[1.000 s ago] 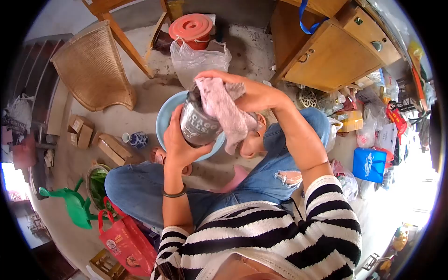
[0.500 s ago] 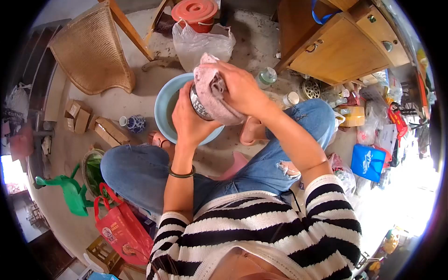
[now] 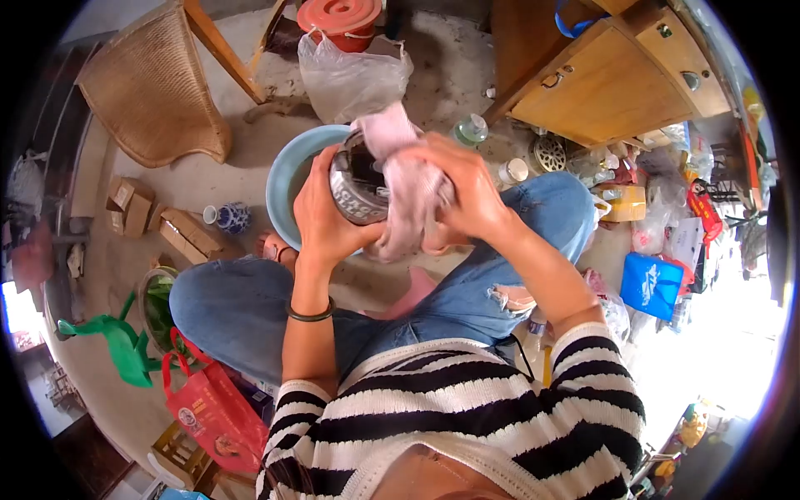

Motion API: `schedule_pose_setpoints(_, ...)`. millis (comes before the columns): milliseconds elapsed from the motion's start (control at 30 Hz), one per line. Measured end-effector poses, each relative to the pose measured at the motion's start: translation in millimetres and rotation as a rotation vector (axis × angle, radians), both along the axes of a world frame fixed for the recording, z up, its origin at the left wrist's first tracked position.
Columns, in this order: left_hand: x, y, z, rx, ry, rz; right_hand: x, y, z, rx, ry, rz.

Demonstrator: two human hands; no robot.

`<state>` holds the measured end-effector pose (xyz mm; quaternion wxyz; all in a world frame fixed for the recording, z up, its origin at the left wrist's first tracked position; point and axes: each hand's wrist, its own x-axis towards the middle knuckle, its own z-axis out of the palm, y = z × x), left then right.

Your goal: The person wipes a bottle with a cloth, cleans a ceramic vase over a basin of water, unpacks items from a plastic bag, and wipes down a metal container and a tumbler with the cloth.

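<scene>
My left hand (image 3: 322,218) is wrapped round the left side of a dark metal container (image 3: 354,185) with pale lettering, whose open top faces up. On its right side, my right hand (image 3: 462,187) grips a pale pink cloth (image 3: 400,179) that drapes over the rim and hangs down. Beneath both hands is a light blue basin (image 3: 279,196), partly hidden by the left hand and the container.
Ahead are a clear plastic bag (image 3: 350,79) and a red lidded bucket (image 3: 342,21). A wicker chair (image 3: 154,92) and cardboard boxes (image 3: 129,206) lie left. A wooden cabinet (image 3: 600,92), a bottle (image 3: 471,131) and a white-lidded jar (image 3: 513,171) are right.
The container has tilted so its opening shows again. My right hand and the cloth have moved off its top to the right and down. The whole view has shifted slightly.
</scene>
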<state>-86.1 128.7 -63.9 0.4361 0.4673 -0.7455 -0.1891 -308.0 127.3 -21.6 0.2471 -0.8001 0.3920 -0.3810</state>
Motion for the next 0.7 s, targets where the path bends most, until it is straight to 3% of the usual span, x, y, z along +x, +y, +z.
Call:
schedule_pose_setpoints(133,-8,-2,-6,0.013,0.003,0.027,24,-2,12,-0.155,-0.002,0.051)
schedule_pose_setpoints(267,0,-4,-3,-0.125,0.015,0.021,36,13,8,-0.158,-0.078,0.036)
schedule_pose_setpoints(300,0,-3,-2,-0.113,0.060,0.001,30,13,5,-0.059,-0.132,0.104)
schedule_pose_setpoints(433,-3,-2,7,-0.100,0.019,-0.048,20,6,17,-0.231,-0.015,-0.026)
schedule_pose_setpoints(567,-1,0,3,-0.011,0.162,-0.111,28,3,27,-0.256,0.012,0.131)
schedule_pose_setpoints(700,4,4,11,-0.067,0.049,-0.016,29,-8,36,-0.313,0.178,0.112)
